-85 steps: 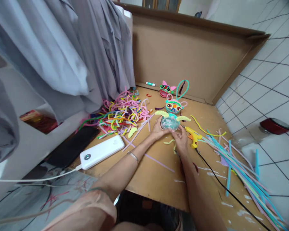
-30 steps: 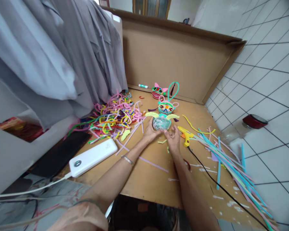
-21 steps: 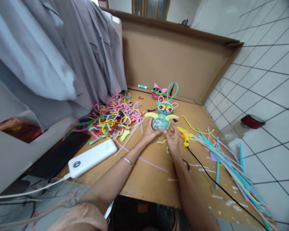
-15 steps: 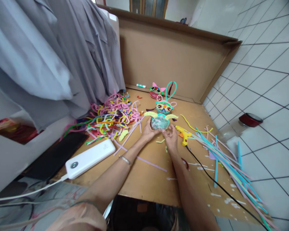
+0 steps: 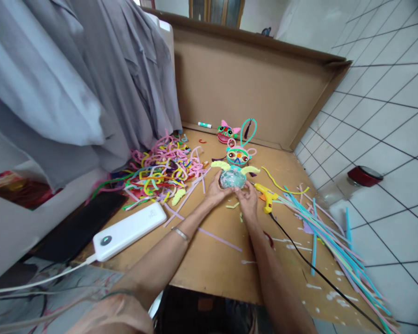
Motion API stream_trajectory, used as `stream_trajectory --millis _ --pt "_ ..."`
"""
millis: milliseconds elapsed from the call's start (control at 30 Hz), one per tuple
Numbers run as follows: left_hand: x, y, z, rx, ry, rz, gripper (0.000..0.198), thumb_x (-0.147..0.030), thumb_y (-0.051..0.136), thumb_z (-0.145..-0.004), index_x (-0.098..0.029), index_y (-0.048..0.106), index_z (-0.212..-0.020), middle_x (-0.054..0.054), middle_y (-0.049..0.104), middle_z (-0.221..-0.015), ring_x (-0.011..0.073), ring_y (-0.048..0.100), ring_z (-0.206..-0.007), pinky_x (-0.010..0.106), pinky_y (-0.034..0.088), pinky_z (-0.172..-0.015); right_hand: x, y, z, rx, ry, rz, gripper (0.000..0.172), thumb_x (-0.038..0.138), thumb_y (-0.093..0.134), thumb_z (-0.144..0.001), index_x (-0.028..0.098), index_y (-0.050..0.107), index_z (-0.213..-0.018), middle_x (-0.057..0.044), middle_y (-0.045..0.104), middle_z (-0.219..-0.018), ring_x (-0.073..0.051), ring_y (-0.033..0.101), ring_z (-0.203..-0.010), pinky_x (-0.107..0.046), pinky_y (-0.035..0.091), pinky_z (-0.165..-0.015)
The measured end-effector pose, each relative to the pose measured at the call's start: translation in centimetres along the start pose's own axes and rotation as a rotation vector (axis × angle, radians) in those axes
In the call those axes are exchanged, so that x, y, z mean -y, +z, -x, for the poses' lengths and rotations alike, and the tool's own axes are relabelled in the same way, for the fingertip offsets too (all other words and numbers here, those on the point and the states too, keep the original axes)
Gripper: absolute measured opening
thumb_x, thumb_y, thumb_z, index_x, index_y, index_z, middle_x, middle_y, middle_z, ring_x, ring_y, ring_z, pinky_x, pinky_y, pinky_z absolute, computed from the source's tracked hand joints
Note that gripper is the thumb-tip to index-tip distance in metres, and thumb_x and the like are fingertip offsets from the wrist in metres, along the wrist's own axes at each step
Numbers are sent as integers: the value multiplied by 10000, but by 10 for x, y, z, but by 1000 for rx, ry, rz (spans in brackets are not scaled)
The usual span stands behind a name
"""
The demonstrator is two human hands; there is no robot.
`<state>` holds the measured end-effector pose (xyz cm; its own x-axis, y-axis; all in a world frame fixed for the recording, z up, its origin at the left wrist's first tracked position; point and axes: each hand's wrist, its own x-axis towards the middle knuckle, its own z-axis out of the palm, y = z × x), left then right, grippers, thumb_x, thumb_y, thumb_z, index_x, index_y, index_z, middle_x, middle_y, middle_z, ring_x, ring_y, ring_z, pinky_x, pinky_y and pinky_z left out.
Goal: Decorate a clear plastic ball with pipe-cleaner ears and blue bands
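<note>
Between my two hands is a rounded teal craft piece (image 5: 232,178) with a clear, shiny face toward me and pale yellow fuzzy strips sticking out at its upper left and right. My left hand (image 5: 216,191) grips its left side, and my right hand (image 5: 246,197) holds its lower right edge. Just beyond it stands a finished-looking animal face (image 5: 238,156) with pink loop ears and a teal loop on top. A yellow hot glue gun (image 5: 267,197) lies to the right of my right hand, its nozzle pointing at the fingers.
A heap of coloured pipe cleaners (image 5: 160,171) lies left; long straight ones (image 5: 323,236) lie right. A white power bank (image 5: 130,231), a red-eared face (image 5: 226,131), a marker (image 5: 205,125) and a red-lidded jar (image 5: 365,176) surround the work. A cardboard wall (image 5: 251,83) closes the back.
Almost nothing differs. The view has shifted very slightly, and both hands keep hold of the teal piece in the same place.
</note>
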<state>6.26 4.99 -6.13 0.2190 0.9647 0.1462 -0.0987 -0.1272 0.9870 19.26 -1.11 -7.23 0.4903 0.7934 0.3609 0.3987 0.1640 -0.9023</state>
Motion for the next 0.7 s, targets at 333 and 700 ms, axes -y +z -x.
stream_trajectory --millis 333,700 --pt "0 -3 4 12 25 -19 1132 -417 911 -519 -167 382 -1488 175 405 -1539 349 403 -1422 479 303 -1207 14 -4 3 -29 71 -10 695 546 667 -725 125 574 -1270 -205 612 -1261 -188 657 -790 -370 568 -759" --pt "7 -1 -1 16 29 59 1100 -348 915 -518 -211 400 -1480 137 507 -1458 324 491 -1349 468 369 -1172 12 -2 3 27 53 -72 659 530 681 -737 171 581 -1281 -178 615 -1262 -186 667 -779 -388 580 -770"
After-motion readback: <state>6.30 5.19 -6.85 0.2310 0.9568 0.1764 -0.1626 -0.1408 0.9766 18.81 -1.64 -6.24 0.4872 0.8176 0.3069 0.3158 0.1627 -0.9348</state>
